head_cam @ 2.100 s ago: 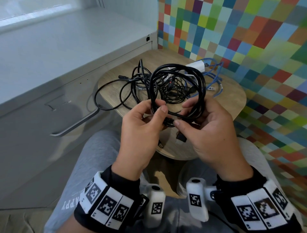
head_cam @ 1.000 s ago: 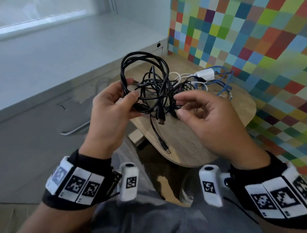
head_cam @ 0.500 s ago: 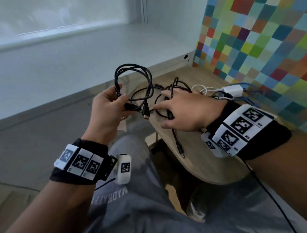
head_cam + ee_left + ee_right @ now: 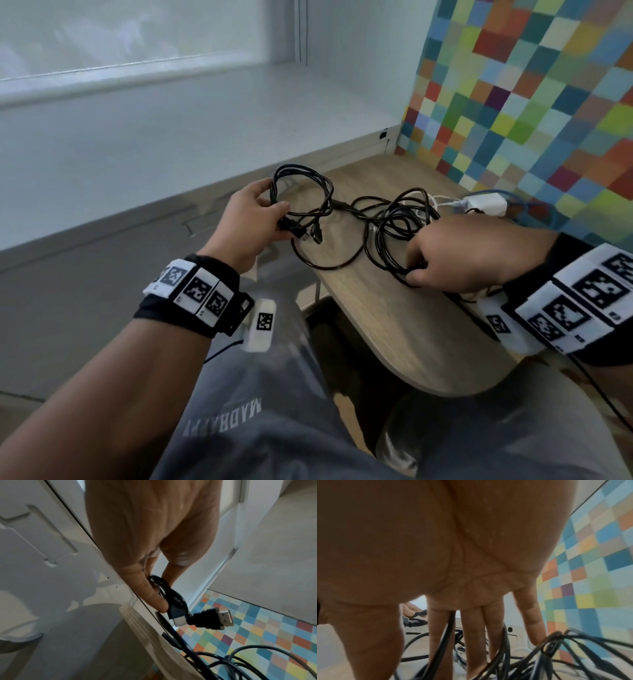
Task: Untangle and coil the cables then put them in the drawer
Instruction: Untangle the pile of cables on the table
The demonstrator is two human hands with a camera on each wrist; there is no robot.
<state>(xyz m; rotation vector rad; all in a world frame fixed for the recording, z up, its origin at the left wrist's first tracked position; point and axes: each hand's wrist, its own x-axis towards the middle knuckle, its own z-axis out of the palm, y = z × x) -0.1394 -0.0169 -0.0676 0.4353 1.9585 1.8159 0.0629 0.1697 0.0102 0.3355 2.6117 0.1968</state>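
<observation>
From the head view, my left hand [image 4: 248,214] grips a coil [image 4: 303,192] of black cable, fingers and thumb curled round its strands, holding it up just past the near-left edge of the wooden worktop [image 4: 404,329], with two plugs dangling beneath my fingers. My right hand [image 4: 469,253] lies flat, fingers straight, pressing down on the tangle [image 4: 394,222] of black cables that sits on the worktop; one strand runs from the tangle across to the coil. A white adapter [image 4: 486,205] lies beyond the tangle by the checked wall [image 4: 534,89]. In the left wrist view, my left hand [image 4: 150,536] has its fingers [image 4: 149,592] closed round the coil [image 4: 173,597], and an HDMI plug [image 4: 214,619] sticks out beside them, with the drawer [image 4: 39,536] front shut behind. In the right wrist view, my right hand [image 4: 453,547] is spread, its fingers [image 4: 476,635] threaded down among the strands of the tangle [image 4: 547,653].
</observation>
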